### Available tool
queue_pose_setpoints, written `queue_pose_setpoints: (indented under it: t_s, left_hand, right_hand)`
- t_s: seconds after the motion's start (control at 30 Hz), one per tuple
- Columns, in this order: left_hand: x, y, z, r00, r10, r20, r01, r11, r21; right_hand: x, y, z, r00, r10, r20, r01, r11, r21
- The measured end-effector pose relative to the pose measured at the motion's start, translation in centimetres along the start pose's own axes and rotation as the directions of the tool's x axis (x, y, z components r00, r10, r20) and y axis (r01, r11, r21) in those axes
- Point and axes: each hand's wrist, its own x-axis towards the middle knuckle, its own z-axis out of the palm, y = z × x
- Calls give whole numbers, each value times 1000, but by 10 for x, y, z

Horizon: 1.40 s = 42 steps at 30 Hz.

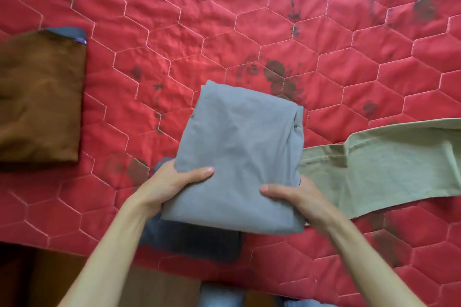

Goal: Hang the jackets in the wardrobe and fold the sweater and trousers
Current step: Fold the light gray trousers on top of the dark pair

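Observation:
A folded grey garment (239,152) is held just above the red quilted bed. My left hand (172,182) grips its near left edge, thumb on top and fingers underneath. My right hand (296,197) grips the near right edge the same way. Under the grey bundle lies a folded dark navy garment (199,242). Pale green trousers (384,172) lie spread flat to the right, partly tucked beneath the grey garment. A folded brown garment (40,99) rests at the left, on top of a blue-grey piece whose corner (72,32) shows.
The red quilt (224,32) with hexagon stitching and dark printed patches covers the bed. Its near edge runs along the bottom, with a dark wooden floor (74,271) below. Blue fabric on my legs (222,296) shows at the bottom centre.

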Motion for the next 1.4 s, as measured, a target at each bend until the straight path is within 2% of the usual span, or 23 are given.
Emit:
queue_pose_setpoints:
  t_s: [0.1,0.17,0.23,0.3,0.33,0.4,0.47,0.6,0.7,0.87,0.9,0.93,0.97,1.0,1.03,1.1,1.13,1.17,1.2,1.27,1.33,1.4]
  left_hand:
    - [-37,-40,-34,1000,3,-9,-3,999,45]
    - [-46,-77,-57,997,-65,-50,69,994,79]
    - [-40,-114,-69,976,-88,-200,123,978,169]
    - [-27,-144,-70,913,2,-408,150,929,339]
    - [-20,-153,-67,870,56,-490,158,910,384]
    - [-8,-161,-57,806,105,-582,151,915,374]
    - [-2,-162,-48,787,75,-612,145,942,302]
    - [10,-160,-49,808,43,-588,157,945,286]
    - [31,-143,-63,797,121,-591,71,954,291]
    - [74,-82,-106,696,303,-651,-33,919,392]
    - [80,-69,-112,666,344,-662,-24,897,442]
    - [84,-57,-115,604,417,-679,10,848,529]
    - [87,-47,-115,508,539,-672,61,755,652]
    - [88,-38,-112,425,674,-604,106,626,773]
    - [90,-30,-107,389,784,-483,116,479,870]
    - [99,-25,-100,431,888,-161,44,157,987]
    - [104,-26,-101,464,886,-16,-2,19,1000]
    - [107,-29,-105,498,864,73,-32,-66,997]
    - [110,-34,-113,530,841,108,-40,-102,994]
    - [107,-45,-131,594,802,62,-14,-66,998]
    - [102,-57,-140,643,766,-21,18,11,1000]
    - [98,-60,-139,690,721,-62,46,42,998]
  right_hand:
    - [-22,36,46,998,5,66,-5,1000,3]
    - [-23,65,75,998,34,59,-34,999,-8]
    - [-10,98,96,996,-2,-92,-7,995,-97]
    - [5,117,109,954,-59,-293,-24,962,-272]
    - [13,124,112,934,-82,-349,-35,948,-316]
    - [29,134,115,928,-94,-361,-32,944,-329]
    - [43,143,115,938,-127,-322,4,935,-355]
    - [45,120,125,938,-183,-295,69,931,-358]
    - [57,89,139,914,-247,-322,123,925,-359]
    - [100,3,158,903,-329,-275,170,864,-474]
    - [105,-15,161,892,-364,-266,185,833,-521]
    - [109,-32,166,866,-419,-272,184,773,-607]
    - [110,-45,172,815,-504,-284,162,671,-724]
    - [109,-54,180,745,-608,-273,135,540,-831]
    - [108,-60,188,676,-703,-221,130,409,-903]
    - [108,-63,200,574,-815,-74,173,209,-962]
    - [111,-61,201,548,-836,-8,195,137,-971]
    - [115,-56,198,555,-830,58,202,67,-977]
    - [120,-49,192,586,-800,127,203,-7,-979]
    - [129,-38,171,635,-730,253,225,-138,-965]
    - [132,-36,151,664,-681,309,241,-195,-951]
    - [132,-38,140,683,-670,291,214,-198,-957]
